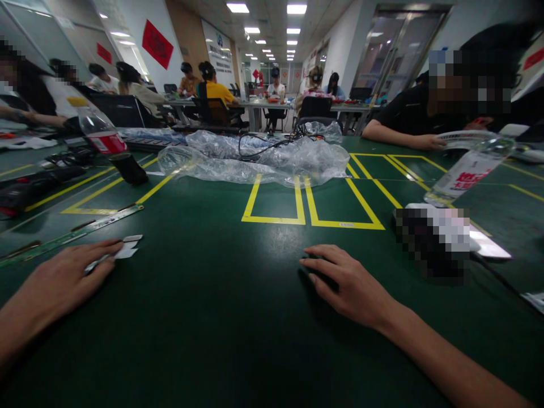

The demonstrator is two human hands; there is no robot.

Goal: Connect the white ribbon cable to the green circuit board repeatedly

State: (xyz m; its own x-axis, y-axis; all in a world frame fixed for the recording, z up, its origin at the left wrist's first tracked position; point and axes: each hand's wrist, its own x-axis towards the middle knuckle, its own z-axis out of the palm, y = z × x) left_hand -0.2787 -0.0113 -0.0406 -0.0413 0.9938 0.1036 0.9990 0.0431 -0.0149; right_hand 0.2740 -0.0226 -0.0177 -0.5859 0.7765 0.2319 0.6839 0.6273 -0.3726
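Near left: left hand (70, 273) extending over green counter (221, 317), fingers pinching narrowly on small white-and-silver piece (126, 251), its end protruding past fingertips. Green circuit strip (91, 225) lying slantwise just beyond hand. Beyond strip: red-labelled bottle (107, 143) standing. Far middle: clear plastic wrap (255, 164) lying crumpled, dark cables (301, 131) tangling over it. Near right: right hand (346, 280) hovering or resting, cannot tell; fingers curving loosely, parted. Far right: white-labelled bottle (465, 175) standing.

white slip (126, 251): smooth, paper-like | tabletop (204, 328): smooth, low-gloss | wrap (204, 161): crinkled, glossy plastic
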